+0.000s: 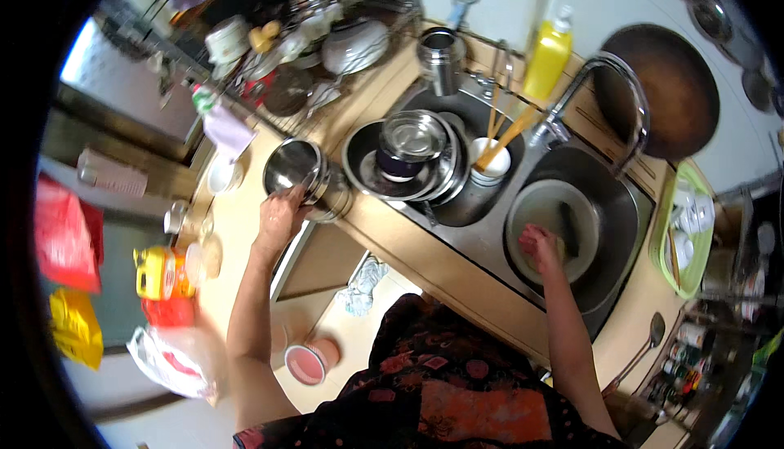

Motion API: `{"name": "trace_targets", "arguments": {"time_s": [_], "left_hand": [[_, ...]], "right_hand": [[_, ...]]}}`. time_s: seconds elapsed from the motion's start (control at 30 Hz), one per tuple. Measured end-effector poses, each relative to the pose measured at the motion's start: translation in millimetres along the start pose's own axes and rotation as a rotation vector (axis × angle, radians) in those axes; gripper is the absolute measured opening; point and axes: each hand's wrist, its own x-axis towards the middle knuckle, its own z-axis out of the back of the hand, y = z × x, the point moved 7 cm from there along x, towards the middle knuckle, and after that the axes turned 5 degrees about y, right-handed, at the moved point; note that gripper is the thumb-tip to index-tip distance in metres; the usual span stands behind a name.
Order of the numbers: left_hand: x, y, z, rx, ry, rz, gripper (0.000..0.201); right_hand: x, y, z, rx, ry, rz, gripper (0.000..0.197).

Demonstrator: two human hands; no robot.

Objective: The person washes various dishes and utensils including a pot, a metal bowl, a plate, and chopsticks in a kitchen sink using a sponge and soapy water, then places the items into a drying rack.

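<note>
My left hand [282,217] is closed on the near rim of a shiny steel pot [287,160] on the counter left of the sink. Pressed against that pot is another steel vessel [333,196]. Over the near left side of a round basin [590,214] in the right sink bowl, my right hand [541,245] is open, fingers slightly bent, with nothing visible in it. Water in the basin has a dark patch. Stacked pans and lids [412,140] fill the left bowl, beside small white bowls [492,163] holding chopsticks and a wooden utensil.
A curved faucet [633,90] arches over the right bowl, near a large wok [657,90] and a yellow soap bottle [549,57]. At right stands a green dish basket [663,233]. A dish rack [327,57] is at back left; a pink bin [322,353] is on the floor.
</note>
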Motion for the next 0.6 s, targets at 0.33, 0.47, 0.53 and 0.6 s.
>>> {"name": "trace_targets", "arguments": {"time_s": [0.33, 0.47, 0.53, 0.6], "left_hand": [[6.5, 74.6, -64.4, -0.997, -0.158, 0.14, 0.028], [-0.9, 44.1, -58.9, 0.071, -0.124, 0.027, 0.055], [-0.6, 21.1, -43.1, 0.062, -0.27, -0.149, 0.044], [7.1, 14.6, -32.8, -0.462, -0.301, -0.143, 0.036]], "right_hand": [[-21.6, 18.1, -1.8, -0.295, -0.051, 0.18, 0.024], [-63.1, 46.4, 1.9, -0.865, -0.077, 0.34, 0.037], [-95.3, 56.9, 13.9, -1.001, -0.148, 0.298, 0.038], [-132.2, 66.5, 28.6, -1.029, -0.255, 0.268, 0.038]]}}
